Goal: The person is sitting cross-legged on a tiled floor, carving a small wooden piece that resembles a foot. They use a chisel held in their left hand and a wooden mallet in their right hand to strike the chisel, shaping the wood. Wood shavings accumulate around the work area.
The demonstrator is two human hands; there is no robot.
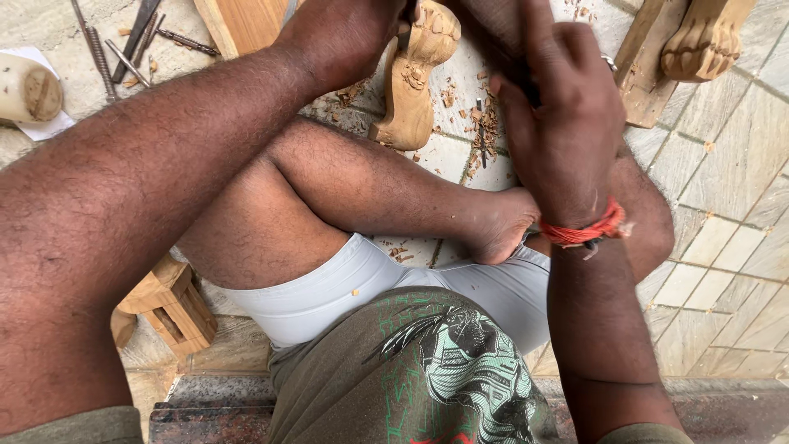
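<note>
I sit cross-legged on a tiled floor. A carved wooden leg with a paw-shaped foot lies on the tiles in front of my knees. My left hand is closed at its upper end, where a dark tool shaft seems to sit; the grip is mostly hidden. My right hand, with a red thread band at the wrist, is closed around a dark handle, mostly hidden, just right of the carving. Wood chips lie scattered beside the carving.
Several metal chisels lie at the upper left, next to a pale wooden mallet on paper. Another carved paw leg lies at the upper right. A small wooden block piece sits by my left thigh.
</note>
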